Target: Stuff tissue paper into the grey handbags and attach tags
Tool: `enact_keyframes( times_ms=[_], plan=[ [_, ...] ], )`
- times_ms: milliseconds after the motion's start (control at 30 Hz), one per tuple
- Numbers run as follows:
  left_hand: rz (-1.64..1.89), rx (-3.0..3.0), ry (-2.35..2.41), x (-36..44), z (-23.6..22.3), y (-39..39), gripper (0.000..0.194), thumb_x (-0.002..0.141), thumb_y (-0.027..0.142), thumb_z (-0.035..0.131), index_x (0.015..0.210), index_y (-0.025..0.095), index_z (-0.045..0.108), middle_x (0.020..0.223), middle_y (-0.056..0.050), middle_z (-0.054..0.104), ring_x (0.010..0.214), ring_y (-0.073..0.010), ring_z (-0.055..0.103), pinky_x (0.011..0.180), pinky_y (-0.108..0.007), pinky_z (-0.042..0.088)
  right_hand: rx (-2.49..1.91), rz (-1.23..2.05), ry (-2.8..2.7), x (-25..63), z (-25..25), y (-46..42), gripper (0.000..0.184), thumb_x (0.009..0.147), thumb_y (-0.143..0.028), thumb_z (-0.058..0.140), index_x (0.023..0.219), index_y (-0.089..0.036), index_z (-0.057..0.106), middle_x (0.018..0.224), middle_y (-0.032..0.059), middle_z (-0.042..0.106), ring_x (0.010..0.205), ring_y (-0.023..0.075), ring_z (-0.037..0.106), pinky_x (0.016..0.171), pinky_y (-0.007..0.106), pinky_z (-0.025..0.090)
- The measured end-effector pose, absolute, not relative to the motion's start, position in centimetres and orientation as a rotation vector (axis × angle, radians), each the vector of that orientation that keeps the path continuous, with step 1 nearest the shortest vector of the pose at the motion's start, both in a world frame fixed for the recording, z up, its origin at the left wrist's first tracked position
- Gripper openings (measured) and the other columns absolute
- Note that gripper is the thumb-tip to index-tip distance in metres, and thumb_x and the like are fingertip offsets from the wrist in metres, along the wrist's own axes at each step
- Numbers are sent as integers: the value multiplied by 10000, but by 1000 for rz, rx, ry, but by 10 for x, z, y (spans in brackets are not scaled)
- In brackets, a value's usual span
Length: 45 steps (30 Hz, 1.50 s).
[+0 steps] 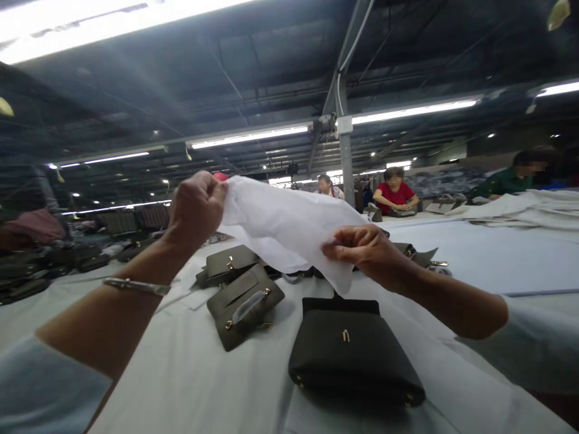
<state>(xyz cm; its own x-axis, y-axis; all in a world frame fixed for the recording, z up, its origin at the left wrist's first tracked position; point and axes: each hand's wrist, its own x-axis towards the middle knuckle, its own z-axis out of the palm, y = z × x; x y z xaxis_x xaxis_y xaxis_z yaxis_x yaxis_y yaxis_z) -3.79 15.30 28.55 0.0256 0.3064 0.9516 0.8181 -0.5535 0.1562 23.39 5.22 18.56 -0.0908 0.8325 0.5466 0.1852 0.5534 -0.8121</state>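
I hold a sheet of thin white paper [284, 226] up in the air between both hands. My left hand [195, 208] is a fist clamped on its upper left corner, a metal bangle [136, 286] on that wrist. My right hand [364, 250] pinches the sheet's lower right edge. Directly below the paper a dark handbag [353, 355] with a small gold clasp lies flat on the white table [190, 374].
Several olive-grey bags [244, 304] lie in a loose pile left of the dark one, more [418, 253] behind my right hand. Other people [395, 190] work at the far end. Pale sheets [520, 208] are stacked at the right. A steel post [346, 157] rises behind.
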Motion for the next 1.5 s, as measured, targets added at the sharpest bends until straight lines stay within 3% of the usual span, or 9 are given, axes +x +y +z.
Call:
enact_keyframes(
  times_ms=[133,200,333,433,467,667,900,1200,1500],
  plan=[
    [-1313,-1724,-1171,-54,219,115,203,786,305,600,930,163,615,957,-110,629,1003,-319,545,919,-489,399,-984,683,-1657,226,163,23,309,663,-397,735,612,-131,585,560,-23,505,509,77,410,453,212,306],
    [-1419,-1707,-981,-54,184,77,233,807,252,590,1031,184,588,1074,-109,618,1082,-305,523,974,-473,375,-1013,676,-1686,222,155,11,296,664,-375,724,593,-136,566,554,-25,492,510,79,405,449,211,299],
    [-1734,-2155,-559,-34,118,-15,308,756,87,626,1013,250,584,831,-27,627,771,-193,589,738,-320,478,-1045,684,-1736,212,142,-6,302,665,-345,707,564,-147,502,554,-35,450,519,74,379,454,202,291],
    [-1768,-2689,-941,-12,85,-54,51,818,214,629,789,252,612,674,-7,585,637,-161,547,619,-277,450,-1052,699,-1765,205,131,-16,305,671,-344,703,578,-151,486,560,-41,431,526,72,364,463,199,290],
    [-1851,-2798,-1147,-6,78,-57,113,833,290,627,732,242,609,657,-13,581,628,-159,538,606,-273,441,-1056,701,-1778,202,126,-19,306,674,-343,703,582,-152,483,559,-43,422,528,72,359,466,198,289],
    [-3139,-2704,-1823,21,57,-44,327,743,485,702,758,170,614,688,-37,593,609,-128,519,544,-234,401,-1114,670,-1888,190,100,-46,248,736,-320,654,611,-145,530,559,-33,453,543,83,379,471,200,292],
    [-3974,-1672,-1771,30,41,-44,282,607,256,812,755,169,589,634,14,586,563,-93,539,522,-196,392,-1142,545,-2048,179,83,-59,224,745,-256,644,593,-146,521,555,-35,442,530,79,384,481,210,276],
    [-3756,-1944,-1460,13,36,-47,348,713,225,737,1024,134,610,784,-12,642,650,-83,555,614,-195,433,-1123,845,-2137,172,73,-57,289,855,-375,551,694,-138,585,602,-26,456,570,87,386,520,221,297],
    [-3603,-2086,-1644,11,29,-50,324,703,237,742,943,126,556,673,4,616,586,-81,511,544,-200,385,-1070,622,-2265,162,66,-54,197,851,-276,565,725,-141,631,670,4,578,610,105,494,575,232,363]
  ],
)
